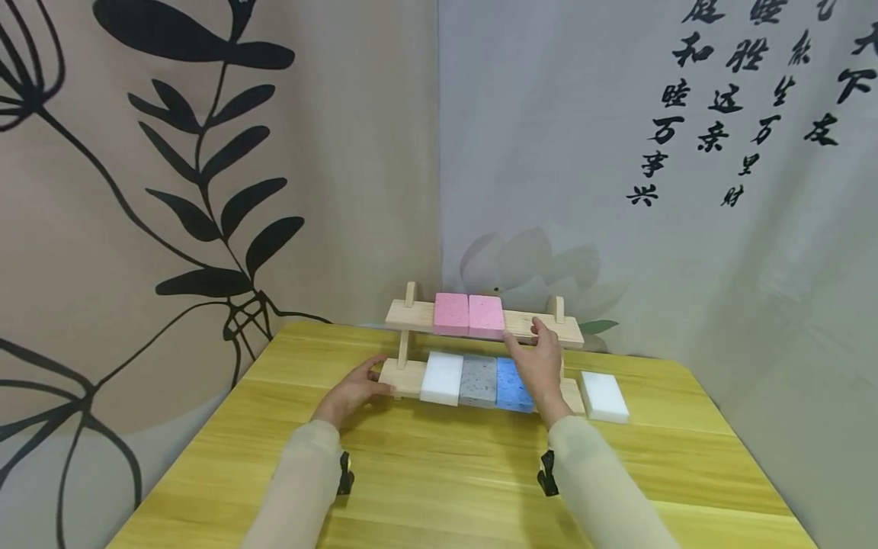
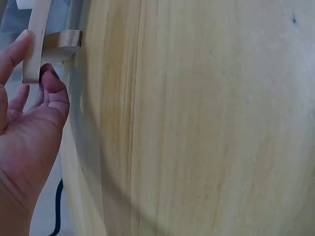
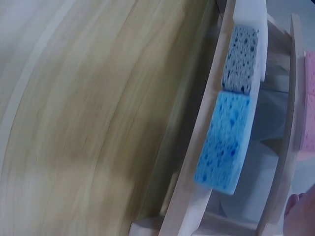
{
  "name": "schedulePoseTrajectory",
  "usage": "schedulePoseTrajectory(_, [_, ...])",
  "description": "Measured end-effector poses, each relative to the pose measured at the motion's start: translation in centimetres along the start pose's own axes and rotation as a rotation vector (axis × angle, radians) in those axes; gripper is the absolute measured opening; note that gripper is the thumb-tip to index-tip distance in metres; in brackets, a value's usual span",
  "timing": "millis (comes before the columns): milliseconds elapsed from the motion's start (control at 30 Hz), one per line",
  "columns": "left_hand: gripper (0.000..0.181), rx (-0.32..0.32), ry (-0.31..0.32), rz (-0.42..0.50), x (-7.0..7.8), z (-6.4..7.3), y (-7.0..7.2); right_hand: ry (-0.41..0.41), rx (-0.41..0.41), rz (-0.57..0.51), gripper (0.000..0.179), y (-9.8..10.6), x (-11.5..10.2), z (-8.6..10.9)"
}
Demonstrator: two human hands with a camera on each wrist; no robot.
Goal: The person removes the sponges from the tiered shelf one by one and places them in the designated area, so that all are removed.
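A small two-tier wooden shelf (image 1: 396, 314) stands on the table. My left hand (image 1: 353, 390) grips the left end of its lower board (image 2: 33, 64), thumb and fingers on either side of the wood. Two pink sponges (image 1: 451, 313) lie side by side on the upper board. My right hand (image 1: 538, 364) is at that board's front edge, fingers spread, thumb tip close to the right pink sponge (image 1: 485, 316); nothing shows in its grasp. On the lower board lie a white sponge (image 1: 441, 377), a grey sponge (image 3: 240, 59) and a blue sponge (image 3: 224, 141), the last partly behind my right hand.
Another white sponge (image 1: 604, 396) lies on the table (image 1: 439, 473) just right of the shelf. Behind stands a wall covering (image 1: 357, 168) with printed plants and writing, close to the table's back edge.
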State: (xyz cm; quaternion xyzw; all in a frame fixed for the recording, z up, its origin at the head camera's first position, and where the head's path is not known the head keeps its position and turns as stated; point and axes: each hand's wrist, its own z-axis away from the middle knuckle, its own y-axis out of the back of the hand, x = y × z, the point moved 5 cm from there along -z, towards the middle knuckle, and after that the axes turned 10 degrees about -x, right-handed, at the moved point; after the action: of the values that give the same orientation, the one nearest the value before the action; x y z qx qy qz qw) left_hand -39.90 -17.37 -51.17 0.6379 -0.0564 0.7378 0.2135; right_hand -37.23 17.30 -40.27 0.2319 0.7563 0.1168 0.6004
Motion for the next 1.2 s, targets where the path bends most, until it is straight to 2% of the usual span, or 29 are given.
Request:
schedulePoseTrajectory(333, [0.089,0.017,-0.002,0.003,0.4,0.3,-0.2,0.021,0.018,0.025,0.078,-2.2,-1.1,-0.3])
schedulePoseTrajectory(600, [0.086,0.022,0.011,-0.029,0.2,0.3,-0.1,-0.004,0.04,0.001,0.087,-3.6,-1.6,-0.3])
schedulePoseTrajectory(867, [0.088,0.011,0.008,-0.001,0.1,0.3,0.0,-0.032,0.047,-0.005,0.092,-4.7,-2.0,-0.8])
schedulePoseTrajectory(1200, [0.086,0.019,-0.01,0.006,0.1,0.2,-0.2,-0.089,0.066,0.051,0.098,-5.9,-1.9,-1.4])
